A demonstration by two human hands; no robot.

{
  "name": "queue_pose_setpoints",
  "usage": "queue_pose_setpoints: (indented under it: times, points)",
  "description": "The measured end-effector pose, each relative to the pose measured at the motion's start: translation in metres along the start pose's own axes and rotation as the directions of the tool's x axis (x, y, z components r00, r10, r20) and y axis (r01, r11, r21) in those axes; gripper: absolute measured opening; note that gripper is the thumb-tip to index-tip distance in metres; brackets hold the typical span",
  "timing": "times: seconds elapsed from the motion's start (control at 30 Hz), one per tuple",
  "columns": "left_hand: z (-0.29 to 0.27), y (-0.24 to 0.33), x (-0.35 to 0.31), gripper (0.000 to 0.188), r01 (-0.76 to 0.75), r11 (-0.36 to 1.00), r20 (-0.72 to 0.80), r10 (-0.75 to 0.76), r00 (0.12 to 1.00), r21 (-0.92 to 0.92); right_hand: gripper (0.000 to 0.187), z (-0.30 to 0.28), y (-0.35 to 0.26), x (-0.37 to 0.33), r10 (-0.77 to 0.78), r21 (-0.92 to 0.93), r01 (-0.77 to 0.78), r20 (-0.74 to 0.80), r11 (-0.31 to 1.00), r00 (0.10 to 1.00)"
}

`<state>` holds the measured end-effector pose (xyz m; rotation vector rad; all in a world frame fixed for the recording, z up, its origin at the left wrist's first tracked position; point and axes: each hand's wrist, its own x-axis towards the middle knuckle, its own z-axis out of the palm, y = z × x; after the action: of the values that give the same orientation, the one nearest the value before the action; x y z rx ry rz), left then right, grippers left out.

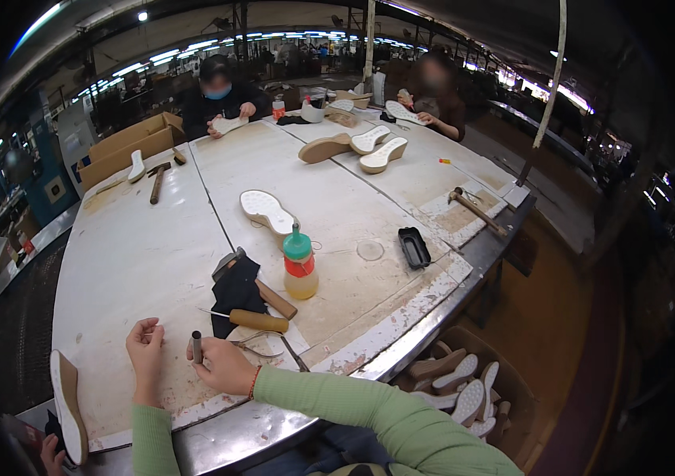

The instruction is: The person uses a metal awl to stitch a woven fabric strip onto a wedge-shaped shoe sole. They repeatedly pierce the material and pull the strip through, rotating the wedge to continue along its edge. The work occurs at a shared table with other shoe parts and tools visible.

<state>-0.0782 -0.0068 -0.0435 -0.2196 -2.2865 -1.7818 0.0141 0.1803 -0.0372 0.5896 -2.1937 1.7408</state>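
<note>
My right hand is closed round a short grey metal tube, held upright just above the table. To its left, my left hand is raised over the tabletop, fingers loosely bent and apart, with nothing visible in them. Beyond my right hand lies an awl with a wooden handle, and a pair of pliers rests beside my wrist. Farther off, a black cloth partly covers a hammer. A squeeze bottle with a green cap and yellowish liquid stands close to a white-faced shoe sole.
Another sole stands at the near left edge, by another person's hand. A black tray and a hammer lie rightward. A box of soles sits below the right edge. Two people work across the table.
</note>
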Motion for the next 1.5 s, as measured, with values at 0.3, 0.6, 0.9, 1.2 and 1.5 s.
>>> queue_pose_setpoints:
  times: [0.3, 0.6, 0.9, 1.2, 1.5]
  points:
    - [0.072, 0.094, 0.060, 0.018, -0.348, 0.915, 0.346, 0.264, 0.900, 0.206, 0.015, -0.001, -0.008, -0.006, 0.155, 0.043, -0.155, 0.001, 0.987, 0.988]
    - [0.238, 0.114, 0.100, 0.040, -0.849, 0.428, 0.685, 0.519, 0.511, 0.310, 0.018, 0.002, -0.010, -0.004, 0.237, 0.005, -0.237, 0.058, 0.971, 0.970]
    - [0.285, 0.125, 0.091, 0.046, -0.659, 0.542, 0.634, 0.271, 0.724, 0.522, 0.033, 0.027, 0.038, -0.011, 0.154, 0.040, -0.151, -0.102, 0.988, 0.983]
    - [0.192, 0.114, 0.129, 0.018, -0.491, 0.629, 0.375, 0.319, 0.870, 0.603, 0.015, 0.013, -0.002, -0.012, 0.281, 0.078, -0.283, 0.035, 0.956, 0.959]
    - [-0.047, 0.071, 0.071, 0.016, -0.350, 0.394, 0.396, -0.041, 0.917, 0.850, 0.013, 0.004, -0.010, -0.011, 0.190, 0.044, -0.194, 0.076, 0.980, 0.979]
